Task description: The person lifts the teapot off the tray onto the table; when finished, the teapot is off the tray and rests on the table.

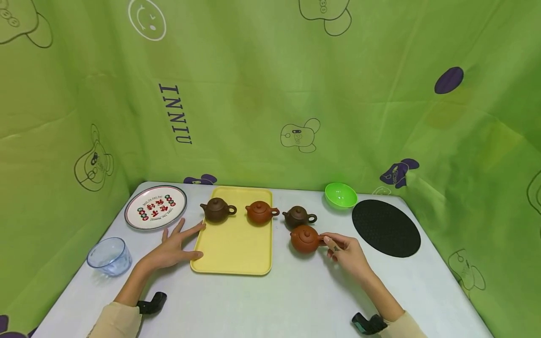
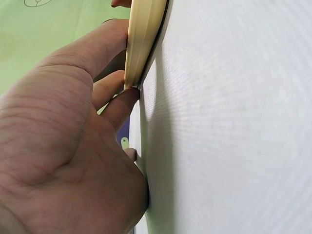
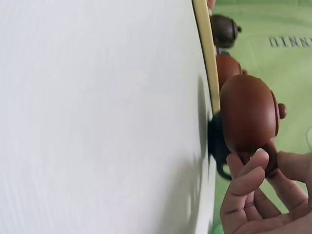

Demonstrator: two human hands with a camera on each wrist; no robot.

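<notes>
My right hand [image 1: 349, 256] pinches the handle of a reddish-brown teapot [image 1: 305, 239], its spout pointing left. In the right wrist view this teapot [image 3: 249, 114] hangs above the white table. Just behind it stands a dark brown teapot [image 1: 298, 216], beside the right edge of a yellow tray [image 1: 236, 249]. On the tray's far half sit another dark brown teapot [image 1: 217, 211] at left and a second reddish-brown teapot [image 1: 259, 213] at right. My left hand [image 1: 170, 249] touches the tray's left edge with spread fingers; in the left wrist view fingertips [image 2: 127, 96] meet the tray's rim.
Left of the tray are a white plate [image 1: 145, 219] with red lettering and a clear bluish glass bowl [image 1: 111, 257]. A green bowl [image 1: 340, 196] stands at the back right, near a black oval mat [image 1: 386, 228]. Green cloth [image 1: 253, 94] encloses the table's back and sides.
</notes>
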